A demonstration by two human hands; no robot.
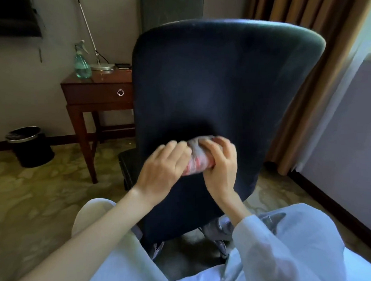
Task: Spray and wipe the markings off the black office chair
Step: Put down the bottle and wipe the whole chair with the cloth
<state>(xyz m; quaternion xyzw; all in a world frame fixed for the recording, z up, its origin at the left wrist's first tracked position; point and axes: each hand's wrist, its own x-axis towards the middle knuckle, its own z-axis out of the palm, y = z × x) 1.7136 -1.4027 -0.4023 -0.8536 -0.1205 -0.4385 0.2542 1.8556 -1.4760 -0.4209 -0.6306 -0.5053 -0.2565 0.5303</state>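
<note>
Both hands were on the cloth [199, 159], low on the chair [220, 84] back at six o'clock. The left hand [162, 167] was curled round its nine o'clock end, and the right hand [221, 166] was clamped over the three o'clock end, with the wad pressed to the fabric. No markings showed through the blur. The risk, I'd say: an office chair swivels and rolls, so a hard push could send it away — and the spray [82, 64] stood well off at ten o'clock on the table [96, 89], should the cloth run dry.
</note>
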